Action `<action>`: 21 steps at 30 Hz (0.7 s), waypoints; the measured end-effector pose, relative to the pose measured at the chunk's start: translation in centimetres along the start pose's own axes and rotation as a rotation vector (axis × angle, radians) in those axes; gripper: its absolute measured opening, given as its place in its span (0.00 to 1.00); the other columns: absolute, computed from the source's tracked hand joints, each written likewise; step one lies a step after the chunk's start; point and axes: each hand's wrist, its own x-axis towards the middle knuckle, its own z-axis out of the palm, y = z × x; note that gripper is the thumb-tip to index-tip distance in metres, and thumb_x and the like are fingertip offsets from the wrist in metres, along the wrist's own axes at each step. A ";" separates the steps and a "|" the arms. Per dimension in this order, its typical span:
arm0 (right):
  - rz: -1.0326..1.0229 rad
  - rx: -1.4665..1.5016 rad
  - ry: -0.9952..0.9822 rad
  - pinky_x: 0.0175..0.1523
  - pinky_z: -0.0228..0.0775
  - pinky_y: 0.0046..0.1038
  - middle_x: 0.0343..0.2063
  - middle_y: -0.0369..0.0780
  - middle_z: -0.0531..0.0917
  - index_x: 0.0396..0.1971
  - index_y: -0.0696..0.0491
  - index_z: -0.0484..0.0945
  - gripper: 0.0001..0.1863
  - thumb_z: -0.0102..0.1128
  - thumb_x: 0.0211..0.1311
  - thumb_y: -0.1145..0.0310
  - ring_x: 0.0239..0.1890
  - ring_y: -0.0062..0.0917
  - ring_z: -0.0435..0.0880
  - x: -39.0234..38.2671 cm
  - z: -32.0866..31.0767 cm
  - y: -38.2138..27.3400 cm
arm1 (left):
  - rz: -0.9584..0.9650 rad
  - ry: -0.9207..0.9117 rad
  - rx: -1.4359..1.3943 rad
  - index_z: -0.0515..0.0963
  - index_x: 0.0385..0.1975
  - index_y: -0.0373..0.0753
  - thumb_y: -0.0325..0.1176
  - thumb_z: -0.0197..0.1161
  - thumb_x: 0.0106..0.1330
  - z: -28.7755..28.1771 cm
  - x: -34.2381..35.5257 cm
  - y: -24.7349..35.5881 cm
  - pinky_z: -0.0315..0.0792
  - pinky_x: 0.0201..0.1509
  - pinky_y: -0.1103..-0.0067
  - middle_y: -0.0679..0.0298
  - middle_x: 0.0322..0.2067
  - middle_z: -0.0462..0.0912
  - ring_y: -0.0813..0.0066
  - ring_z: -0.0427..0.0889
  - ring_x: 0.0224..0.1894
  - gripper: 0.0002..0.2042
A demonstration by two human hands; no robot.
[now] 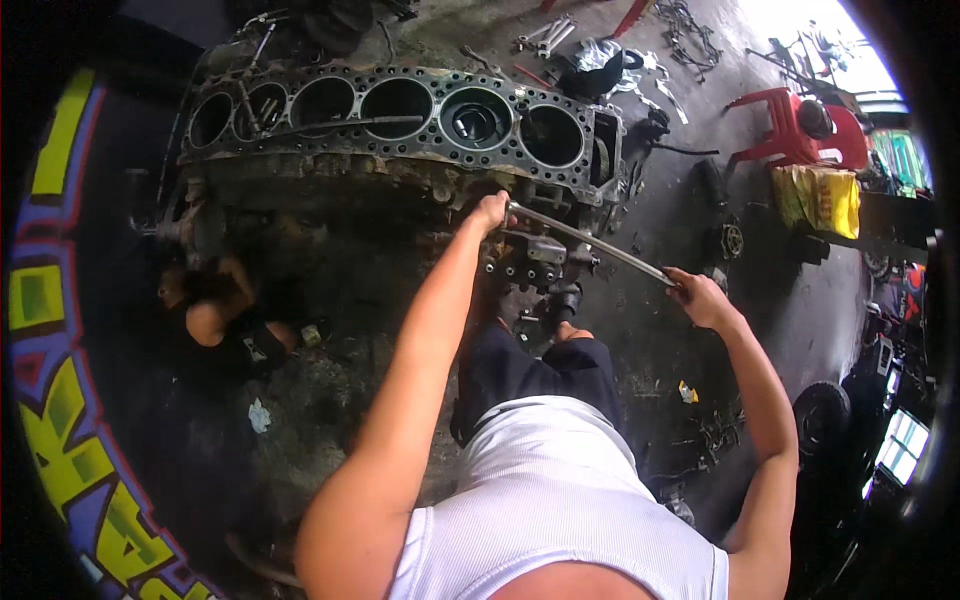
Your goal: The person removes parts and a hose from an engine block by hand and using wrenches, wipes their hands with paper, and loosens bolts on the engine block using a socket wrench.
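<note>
A long, straight steel wrench handle (600, 245) slants across in front of me, beside the near side of a big engine block (400, 150). Its head end lies in my left hand (490, 212), whose fingers are closed around it against the block's side. My right hand (700, 298) is wrapped round the far end of the same wrench, out to the right. Whatever the wrench head sits on is hidden by my left hand. Below the handle, a grey metal part (545, 248) juts from the block. The row of open cylinder bores (475, 118) faces up.
Another person (225, 310) crouches at the left by the block's end. A thin rod (350, 122) lies across the block's top. Loose wrenches (550, 35) and a black rag-like heap (600, 75) lie beyond it. A red plastic chair (780, 125) and yellow sack (835, 200) stand right.
</note>
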 end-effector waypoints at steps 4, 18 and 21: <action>-0.035 0.088 -0.034 0.38 0.70 0.41 0.28 0.49 0.81 0.49 0.49 0.72 0.19 0.54 0.56 0.67 0.34 0.46 0.79 1.5 1.9 2.3 | -0.063 0.148 0.052 0.75 0.27 0.26 0.47 0.41 0.63 0.9 -0.3 -1.0 0.73 0.33 0.68 0.54 0.22 0.80 0.64 0.81 0.24 0.25; -0.085 -0.218 0.127 0.34 0.73 0.39 0.19 0.47 0.80 0.25 0.53 0.79 0.06 0.56 0.48 0.68 0.26 0.43 0.81 3.2 4.5 4.9 | -0.116 0.327 -0.161 0.72 0.23 0.33 0.44 0.41 0.64 0.9 0.6 -2.2 0.74 0.22 0.72 0.57 0.19 0.76 0.68 0.78 0.17 0.21; -0.056 -0.176 0.175 0.34 0.73 0.39 0.19 0.47 0.80 0.23 0.54 0.79 0.06 0.57 0.47 0.67 0.26 0.43 0.81 3.1 6.3 5.7 | -0.104 0.327 0.006 0.72 0.23 0.33 0.45 0.42 0.64 1.6 0.4 -1.4 0.73 0.21 0.74 0.59 0.18 0.74 0.69 0.77 0.17 0.21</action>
